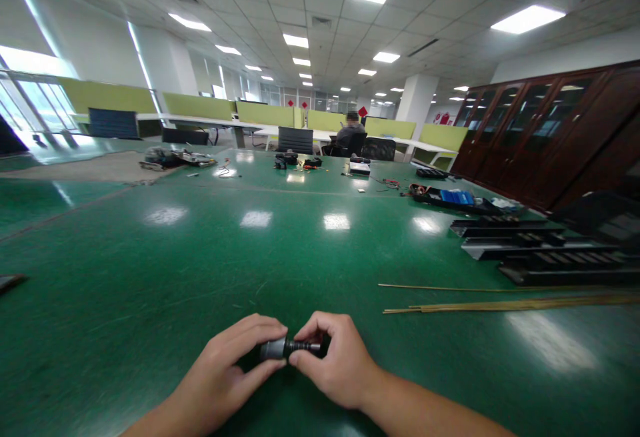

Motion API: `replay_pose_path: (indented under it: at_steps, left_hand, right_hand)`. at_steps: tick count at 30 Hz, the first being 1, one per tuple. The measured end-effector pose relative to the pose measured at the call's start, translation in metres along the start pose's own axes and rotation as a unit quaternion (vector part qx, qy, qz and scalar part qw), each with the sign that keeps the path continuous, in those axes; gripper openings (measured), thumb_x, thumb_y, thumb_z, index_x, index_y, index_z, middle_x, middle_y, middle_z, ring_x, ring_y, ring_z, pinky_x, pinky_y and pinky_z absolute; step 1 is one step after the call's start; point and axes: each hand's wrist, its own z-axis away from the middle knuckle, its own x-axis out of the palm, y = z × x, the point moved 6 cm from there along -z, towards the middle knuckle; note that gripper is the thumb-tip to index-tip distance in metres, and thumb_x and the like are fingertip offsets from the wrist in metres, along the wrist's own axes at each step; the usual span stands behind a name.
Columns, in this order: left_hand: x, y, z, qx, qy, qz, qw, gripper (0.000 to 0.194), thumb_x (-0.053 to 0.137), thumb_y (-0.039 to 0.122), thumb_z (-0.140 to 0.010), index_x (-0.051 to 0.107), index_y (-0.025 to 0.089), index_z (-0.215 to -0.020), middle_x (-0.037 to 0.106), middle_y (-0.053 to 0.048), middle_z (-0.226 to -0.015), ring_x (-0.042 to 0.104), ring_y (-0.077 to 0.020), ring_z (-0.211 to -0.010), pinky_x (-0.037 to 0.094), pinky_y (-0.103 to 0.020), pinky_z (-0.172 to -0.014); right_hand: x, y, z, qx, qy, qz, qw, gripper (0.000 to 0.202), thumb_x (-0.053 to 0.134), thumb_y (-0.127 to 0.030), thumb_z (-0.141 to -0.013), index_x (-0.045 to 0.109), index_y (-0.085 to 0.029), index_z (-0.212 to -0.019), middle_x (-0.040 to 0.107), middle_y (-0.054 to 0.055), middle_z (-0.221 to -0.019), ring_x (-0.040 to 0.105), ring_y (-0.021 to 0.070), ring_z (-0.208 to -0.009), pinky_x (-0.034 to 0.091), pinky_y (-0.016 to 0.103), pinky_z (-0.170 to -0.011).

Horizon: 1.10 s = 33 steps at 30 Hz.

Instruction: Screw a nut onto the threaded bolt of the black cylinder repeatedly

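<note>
Low over the near part of the green table (200, 277), both hands meet at a small cylindrical metal part. My left hand (235, 360) grips its wider grey cylinder (273, 349) between thumb and fingers. A thinner, dark, ridged shaft (303, 346) extends from that cylinder to the right. Around the shaft, the thumb and index finger of my right hand (340, 360) are pinched. The part lies roughly level, and its exact kind cannot be made out. Fingers cover some of both ends.
Thin brass-coloured rods (480, 305) lie at right, below several black metal channels (540, 248). Farther back are a black tray with blue pieces (455, 197), small black devices (287, 159) and a pile of parts (165, 157). A person (350, 131) sits beyond the table.
</note>
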Motion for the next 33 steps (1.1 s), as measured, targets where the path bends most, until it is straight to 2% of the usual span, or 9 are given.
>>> replay_pose_path:
  at_steps: [33]
  left_hand:
    - [-0.0065,-0.0022,-0.0011,-0.001,0.03,-0.035,0.999,0.039,0.073,0.023,-0.089,0.06,0.026,-0.125,0.07,-0.004,-0.115,0.068,-0.016,-0.109,0.058,-0.026,-0.094]
  right_hand:
    - [-0.0057,0.002,-0.0002,-0.005,0.022,0.016,1.0,0.008,0.073,-0.022,-0.077,0.07,-0.016,-0.08,0.061,-0.002,-0.065,0.052,0.0129,-0.06,0.038,0.024,-0.057]
